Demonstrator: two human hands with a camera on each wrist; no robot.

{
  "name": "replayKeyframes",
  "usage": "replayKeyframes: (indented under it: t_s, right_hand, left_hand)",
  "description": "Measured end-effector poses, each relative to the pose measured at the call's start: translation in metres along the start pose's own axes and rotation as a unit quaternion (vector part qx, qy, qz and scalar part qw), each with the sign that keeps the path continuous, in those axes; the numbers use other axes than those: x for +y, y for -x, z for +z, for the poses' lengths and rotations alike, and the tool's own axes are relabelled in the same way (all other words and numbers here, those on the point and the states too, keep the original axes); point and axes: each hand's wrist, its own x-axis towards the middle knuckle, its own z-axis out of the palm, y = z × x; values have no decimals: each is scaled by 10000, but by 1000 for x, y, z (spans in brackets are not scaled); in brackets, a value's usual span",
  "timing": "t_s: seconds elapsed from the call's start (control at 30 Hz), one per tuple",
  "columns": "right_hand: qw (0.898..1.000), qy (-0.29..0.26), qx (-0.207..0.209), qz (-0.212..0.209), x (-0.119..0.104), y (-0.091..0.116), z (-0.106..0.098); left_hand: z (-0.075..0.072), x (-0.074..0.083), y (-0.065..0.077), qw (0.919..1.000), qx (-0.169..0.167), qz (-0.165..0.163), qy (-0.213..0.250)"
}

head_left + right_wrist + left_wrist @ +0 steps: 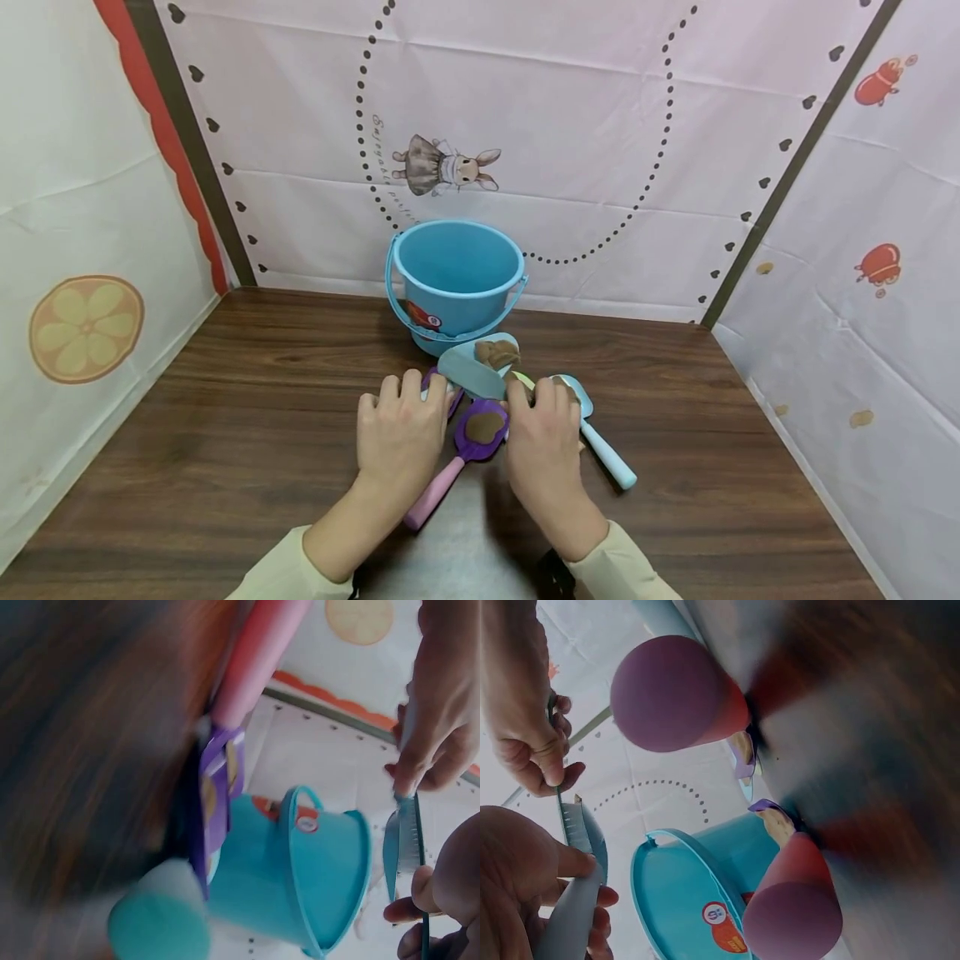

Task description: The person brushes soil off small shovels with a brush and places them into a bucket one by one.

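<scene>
Head view, and both hands come together over the table (285, 400): the left hand (401, 429) wraps fingers round a pale-blue scoop's (571, 911) handle. Right hand (546, 446), fingers pinching a thin dark-green edge (420, 829) against it! Beyond the fingers, a blue bucket (465, 310); between and below, a purple shovel (471, 451).

Hands (401, 429) partly hide what seems a blue scoop (471, 372); table (900, 727) blurred

Brn tbl (277, 433) holds blu bucket (453, 304), purp scoops (474, 452), lt-blu scoop (609, 454).
</scene>
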Motion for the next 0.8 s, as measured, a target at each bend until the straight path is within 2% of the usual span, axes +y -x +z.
replayKeyframes:
  t_s: [0.17,0.33,0.47,0.53,0.8]
  right_hand:
    - [9998,185,113,19,7,-2,5]
    - [9995,-21,184,257,19,-6,3]
    - [9976,-309,-94,607,31,-11,-4]
    - [9968,-386,-238,655,31,-12,-8]
    - [9977,-474,-482,-14,4,-1,-8]
  left_hand:
    - [-1,1,2,9999,-113,15,-59]
    - [-2,2,3,9998,-112,23,-153]
    - [-2,0,3,9997,-186,-30,-138]
    - [-1,0,3,9997,-216,-38,-121]
    - [-5,-2,1,9996,-261,-67,-26]
